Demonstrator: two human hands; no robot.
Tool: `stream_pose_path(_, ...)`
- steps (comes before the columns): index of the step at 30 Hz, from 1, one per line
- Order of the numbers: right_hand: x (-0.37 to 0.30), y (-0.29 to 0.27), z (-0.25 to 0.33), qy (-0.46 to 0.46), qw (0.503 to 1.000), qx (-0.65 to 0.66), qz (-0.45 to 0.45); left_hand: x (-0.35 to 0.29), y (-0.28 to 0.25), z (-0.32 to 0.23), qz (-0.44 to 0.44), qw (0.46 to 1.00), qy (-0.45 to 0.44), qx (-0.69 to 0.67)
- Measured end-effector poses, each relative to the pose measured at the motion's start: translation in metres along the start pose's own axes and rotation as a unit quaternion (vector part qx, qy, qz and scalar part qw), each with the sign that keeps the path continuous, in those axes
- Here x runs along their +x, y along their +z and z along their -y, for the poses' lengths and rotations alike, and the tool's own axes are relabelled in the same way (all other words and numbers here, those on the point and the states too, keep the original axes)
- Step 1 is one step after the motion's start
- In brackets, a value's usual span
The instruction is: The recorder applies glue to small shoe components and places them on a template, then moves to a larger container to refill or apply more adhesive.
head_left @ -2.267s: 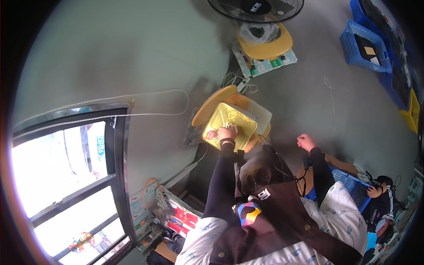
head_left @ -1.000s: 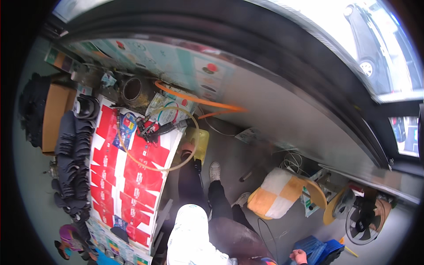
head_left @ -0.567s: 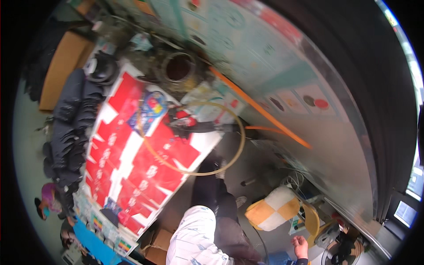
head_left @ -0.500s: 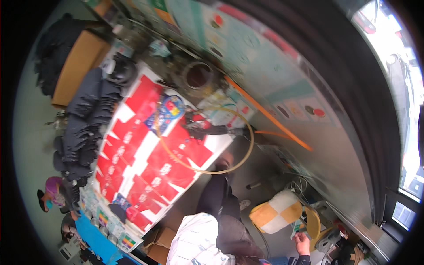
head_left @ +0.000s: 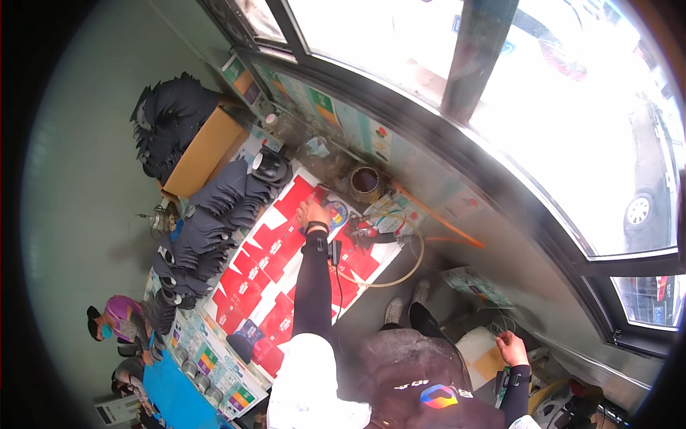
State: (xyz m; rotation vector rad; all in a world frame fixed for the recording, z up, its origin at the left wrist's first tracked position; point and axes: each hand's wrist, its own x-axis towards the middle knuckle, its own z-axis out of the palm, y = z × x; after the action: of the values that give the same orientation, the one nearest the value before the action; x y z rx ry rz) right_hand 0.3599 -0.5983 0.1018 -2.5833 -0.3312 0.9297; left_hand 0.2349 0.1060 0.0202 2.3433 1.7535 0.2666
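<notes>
Red-and-white printed sheet (head_left: pixel 266 266) is lying flat across the counter (head_left: pixel 332 171) in the middle of the frame, and I'd guess it's there to keep the top clean, given how grimy the metal can (head_left: pixel 366 198) beside it looks. The left hand (head_left: pixel 312 213) is reaching over the sheet's upper end, fingers curled down right beside the blue packet (head_left: pixel 337 213); the fingers block the view, so can't tell if anything's pinched in there. The right hand (head_left: pixel 512 348) is at lower right, loosely curled by the checkered cushion (head_left: pixel 480 352), nothing visible in it, though I can't say for sure it's holding nothing or whether it touches the cushion. The dark curved pieces (head_left: pixel 207 236) are nested in a row along the sheet's left side, probably to save room and stay handy, and the red-and-dark tool (head_left: pixel 366 234) sits at the right edge, likely so the pale hose (head_left: pixel 421 252) can hang off the side. Versus half a second ago: back then the left hand is down past the counter's edge under that hose loop, now it's up over the sheet. Right hand is still low on the right, and way more window shows now.
</notes>
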Motion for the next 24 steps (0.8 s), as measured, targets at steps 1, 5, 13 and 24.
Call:
stream_pose_path(1, 0.004, -0.006, 0.001, -0.002, 1.000, -0.012, 0.010, 0.010, 0.003, -0.010, 0.032, 0.999, -0.003, 0.041)
stream_pose_path(5, 0.015, -0.027, 0.006, 0.037, 0.997, 0.005, 0.061, 0.028, 0.000, -0.026, 0.077, 0.992, -0.004, 0.100)
stream_pose_path(13, 0.087, -0.037, 0.023, -0.064, 0.993, -0.043, 0.092, -0.037, -0.164, -0.047, 0.092, 0.981, 0.159, 0.060)
stream_pose_path(24, 0.128, -0.013, 0.084, -0.142, 0.986, 0.034, 0.076, 0.053, -0.105, -0.158, 0.301, 0.843, 0.324, 0.307)
